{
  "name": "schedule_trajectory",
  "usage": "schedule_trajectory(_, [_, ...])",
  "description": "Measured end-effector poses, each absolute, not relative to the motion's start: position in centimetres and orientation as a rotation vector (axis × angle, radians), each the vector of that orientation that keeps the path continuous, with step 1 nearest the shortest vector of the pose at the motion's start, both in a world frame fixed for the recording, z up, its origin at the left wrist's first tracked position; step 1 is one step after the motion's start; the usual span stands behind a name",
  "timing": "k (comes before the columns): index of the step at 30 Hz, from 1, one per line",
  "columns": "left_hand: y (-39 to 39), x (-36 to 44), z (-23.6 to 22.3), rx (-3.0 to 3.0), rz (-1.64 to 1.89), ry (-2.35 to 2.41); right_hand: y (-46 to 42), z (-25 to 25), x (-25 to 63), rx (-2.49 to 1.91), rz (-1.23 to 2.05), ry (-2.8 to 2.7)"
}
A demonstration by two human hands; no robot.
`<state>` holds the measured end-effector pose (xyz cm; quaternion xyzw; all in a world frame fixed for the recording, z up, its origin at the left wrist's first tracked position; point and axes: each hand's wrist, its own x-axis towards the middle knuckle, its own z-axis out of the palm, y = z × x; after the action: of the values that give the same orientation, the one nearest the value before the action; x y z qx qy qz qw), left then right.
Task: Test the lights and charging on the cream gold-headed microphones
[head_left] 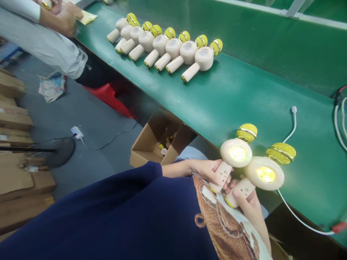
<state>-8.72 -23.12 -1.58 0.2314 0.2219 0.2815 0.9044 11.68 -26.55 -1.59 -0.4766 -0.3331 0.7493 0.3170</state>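
While the left hand (206,171) wraps its fingers (217,182) firmly round the handle of a glowing karaoke microphone (235,153), the right hand (251,206) grips a second microphone (264,175), both at lower right above the green workbench (244,97).

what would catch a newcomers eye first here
The glowing cream microphone in the left hand and its twin in the right hand stand out first, at the lower right. Next comes the row of unlit microphones lying across the green bench, towards the top centre.
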Motion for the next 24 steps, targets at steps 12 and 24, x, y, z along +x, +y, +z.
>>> schedule_trajectory(12, [-24.0,-8.2,-0.7,0.539,0.675,0.701,-27.2,-0.5,11.1,-1.219,1.972,-0.835])
schedule_trajectory(24, [-23.6,-7.7,0.6,0.480,0.722,0.827,-27.5,-0.6,10.8,-1.240,1.887,-0.697])
